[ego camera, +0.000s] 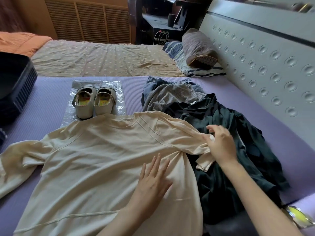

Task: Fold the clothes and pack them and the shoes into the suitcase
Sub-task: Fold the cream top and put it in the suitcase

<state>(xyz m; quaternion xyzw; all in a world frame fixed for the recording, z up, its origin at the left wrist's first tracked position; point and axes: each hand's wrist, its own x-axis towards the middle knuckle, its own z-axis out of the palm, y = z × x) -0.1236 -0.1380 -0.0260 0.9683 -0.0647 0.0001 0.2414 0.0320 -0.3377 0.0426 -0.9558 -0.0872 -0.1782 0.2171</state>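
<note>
I see the cream T-shirt [102, 159] spread flat and face-down-or-up I cannot tell, filling the middle of the purple ribbed mat [51, 99]. My left hand [151, 183] lies on it at about five o'clock of the shirt's body, palm down, fingers straight and slightly fanned, pressing the soft knit. My right hand [221, 145] sits at three o'clock of the shirt, fingers curled, pinching the gathered right sleeve [187, 133]; the cloth bunches into creases between the two hands, and the sleeve's hemmed cuff hangs below the wrist.

Under that sleeve, from one to four o'clock, lies a rumpled pile: a dark green garment [221, 193], smooth and limp, and above it a grey checked garment [173, 96] of coarser weave.

At eleven o'clock of the shirt, a pair of off-white strap shoes [94, 101] stands side by side, heels touching the collar, on a crinkled clear plastic bag [119, 92]. The dark hard-shell suitcase [15, 82], ribbed along its wall, lies at nine o'clock, at the frame's edge.
</note>
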